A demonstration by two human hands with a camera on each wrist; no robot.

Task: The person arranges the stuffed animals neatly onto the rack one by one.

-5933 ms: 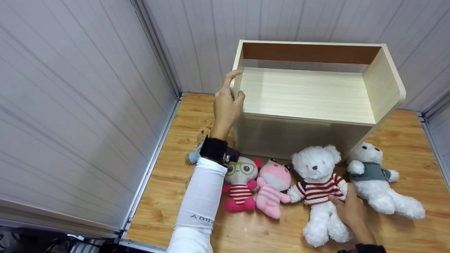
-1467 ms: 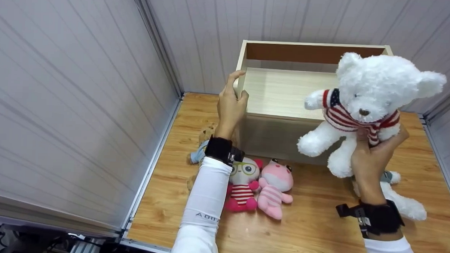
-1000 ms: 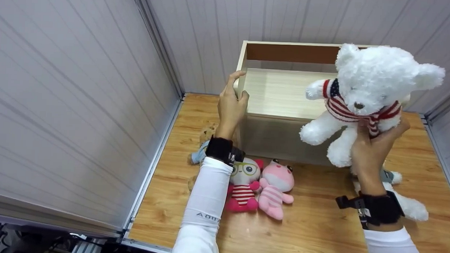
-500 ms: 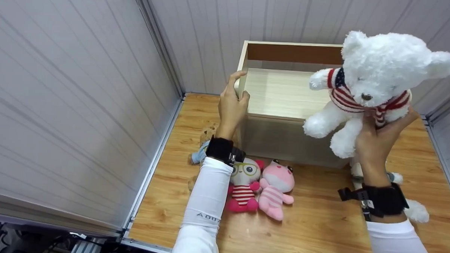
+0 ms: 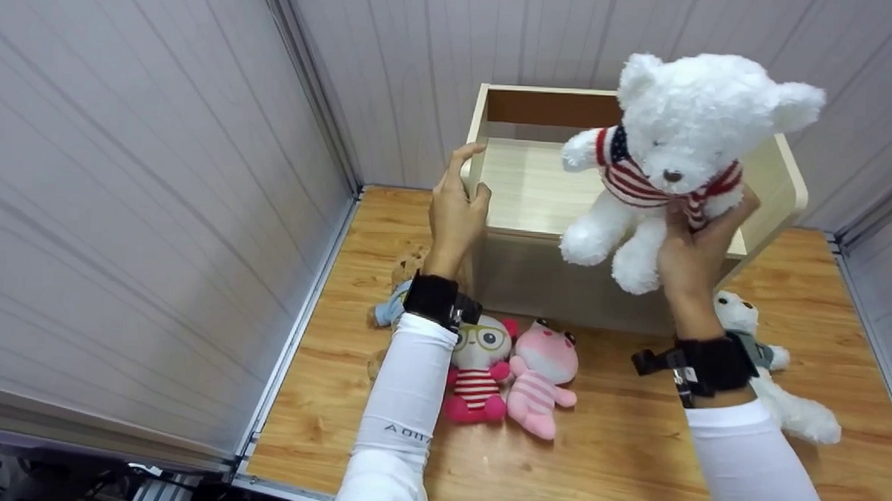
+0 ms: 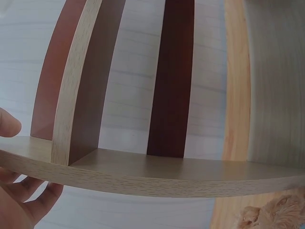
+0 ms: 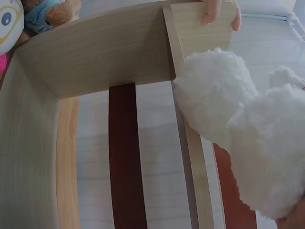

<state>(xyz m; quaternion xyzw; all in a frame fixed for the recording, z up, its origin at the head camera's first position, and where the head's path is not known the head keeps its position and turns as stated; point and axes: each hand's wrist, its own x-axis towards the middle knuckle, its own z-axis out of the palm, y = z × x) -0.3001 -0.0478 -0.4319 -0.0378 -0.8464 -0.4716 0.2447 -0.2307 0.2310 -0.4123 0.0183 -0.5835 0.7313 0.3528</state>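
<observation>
My right hand grips a white teddy bear in a red-and-white striped sweater by its lower body. The bear is upright in the air, overlapping the right part of a pale wooden shelf unit in the head view. Its fluffy feet hang close to the front edge of the middle board in the right wrist view. My left hand holds the front edge of the unit's left side panel, thumb on one face and fingers on the other.
A plush toy with green glasses and a pink plush toy lie before the unit. A brown bear in blue is partly hidden by my left arm. Another white plush in grey-green lies at right. Walls stand behind and beside.
The white bear has risen from the wooden surface to shelf height in my right hand, and lately shifted left across the shelf's front. My left hand keeps its hold on the side panel.
</observation>
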